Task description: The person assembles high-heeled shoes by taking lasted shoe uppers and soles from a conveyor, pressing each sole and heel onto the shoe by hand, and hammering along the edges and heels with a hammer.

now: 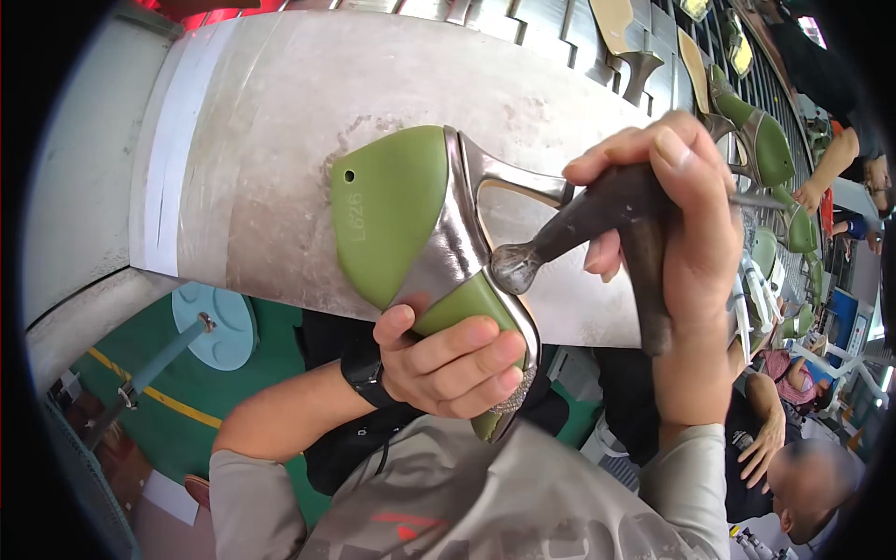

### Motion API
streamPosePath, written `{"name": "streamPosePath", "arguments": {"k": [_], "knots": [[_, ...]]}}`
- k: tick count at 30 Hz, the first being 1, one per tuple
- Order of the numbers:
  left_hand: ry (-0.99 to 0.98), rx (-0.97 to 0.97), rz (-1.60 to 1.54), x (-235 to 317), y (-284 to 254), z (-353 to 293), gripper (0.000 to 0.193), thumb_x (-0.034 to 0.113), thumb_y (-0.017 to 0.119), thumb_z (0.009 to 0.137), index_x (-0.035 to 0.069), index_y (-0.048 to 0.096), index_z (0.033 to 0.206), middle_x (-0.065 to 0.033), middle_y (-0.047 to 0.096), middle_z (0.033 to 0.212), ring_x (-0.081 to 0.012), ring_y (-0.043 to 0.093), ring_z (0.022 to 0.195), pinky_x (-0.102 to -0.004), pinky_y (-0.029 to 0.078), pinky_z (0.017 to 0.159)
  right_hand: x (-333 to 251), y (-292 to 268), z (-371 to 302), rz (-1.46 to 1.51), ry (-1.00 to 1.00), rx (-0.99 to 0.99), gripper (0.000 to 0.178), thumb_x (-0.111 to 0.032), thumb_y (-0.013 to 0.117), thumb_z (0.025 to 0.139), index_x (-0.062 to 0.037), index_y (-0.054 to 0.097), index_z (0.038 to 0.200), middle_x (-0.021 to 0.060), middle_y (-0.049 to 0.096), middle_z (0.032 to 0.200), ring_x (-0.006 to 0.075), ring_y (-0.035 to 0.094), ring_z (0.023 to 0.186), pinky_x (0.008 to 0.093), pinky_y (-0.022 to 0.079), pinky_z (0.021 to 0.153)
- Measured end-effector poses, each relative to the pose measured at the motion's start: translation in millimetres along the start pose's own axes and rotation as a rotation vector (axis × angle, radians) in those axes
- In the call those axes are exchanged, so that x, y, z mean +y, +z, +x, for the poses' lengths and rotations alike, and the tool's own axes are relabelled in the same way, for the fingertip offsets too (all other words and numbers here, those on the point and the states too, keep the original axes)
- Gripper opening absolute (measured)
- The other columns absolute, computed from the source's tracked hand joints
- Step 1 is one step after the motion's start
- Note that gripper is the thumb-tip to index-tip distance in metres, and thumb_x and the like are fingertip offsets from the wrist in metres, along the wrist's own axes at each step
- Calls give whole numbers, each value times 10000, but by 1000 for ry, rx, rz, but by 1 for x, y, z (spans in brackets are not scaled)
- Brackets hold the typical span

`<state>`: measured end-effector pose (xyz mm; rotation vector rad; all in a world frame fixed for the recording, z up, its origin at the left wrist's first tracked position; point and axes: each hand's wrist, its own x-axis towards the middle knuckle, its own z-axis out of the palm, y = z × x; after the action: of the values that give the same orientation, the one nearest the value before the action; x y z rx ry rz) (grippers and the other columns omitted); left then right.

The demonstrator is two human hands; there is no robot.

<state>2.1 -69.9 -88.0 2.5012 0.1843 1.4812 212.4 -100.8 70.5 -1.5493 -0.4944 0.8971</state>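
A high-heeled shoe with a shiny bronze-grey strap (450, 247) sits on a green plastic shoe last (387, 219), tilted on its side over the worktable (280, 121). My left hand (457, 364) wraps round its toe part near the table's front edge. The metallic heel (523, 177) points right, toward my right hand (686, 187). That hand is closed round a dark hammer (597, 210). The hammer's rounded face is at the sole edge, by the middle of the shoe; whether it touches I cannot tell. Part of the hammer is hidden by my fingers.
Behind the table runs a slatted metal conveyor (485, 23). Insoles with heels (616, 37) and more green lasts (770, 149) lie along it to the right. Co-workers are at the right, one with an outstretched arm (831, 173). A round light-blue stool seat (215, 327) stands at lower left.
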Motion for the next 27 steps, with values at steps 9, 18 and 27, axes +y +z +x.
{"name": "streamPosePath", "arguments": {"k": [9,18,27], "knots": [[-33,9,2,2,4,-1,313,300,578,1041,242,528,1345,91,623,1416,-131,565,1351,-562,219,1249,4,-1,-7,-70,-10,41,299,-299,539,1017,-4,585,1013,259,732,916,193,628,474,259,493,423],[-5,-2,-17,4,3,2,304,286,577,1041,227,532,1336,55,629,1411,-158,574,1344,-566,236,1236,-5,15,8,-54,-72,90,324,-288,549,1028,20,641,1070,227,760,974,178,654,525,262,500,486],[162,-62,106,-4,-6,0,786,469,745,905,52,392,1470,-171,540,1426,-361,551,1347,-681,263,1203,-7,-22,-1,3,-7,-182,261,-248,641,979,8,660,930,139,757,889,172,669,543,278,520,489]]}}
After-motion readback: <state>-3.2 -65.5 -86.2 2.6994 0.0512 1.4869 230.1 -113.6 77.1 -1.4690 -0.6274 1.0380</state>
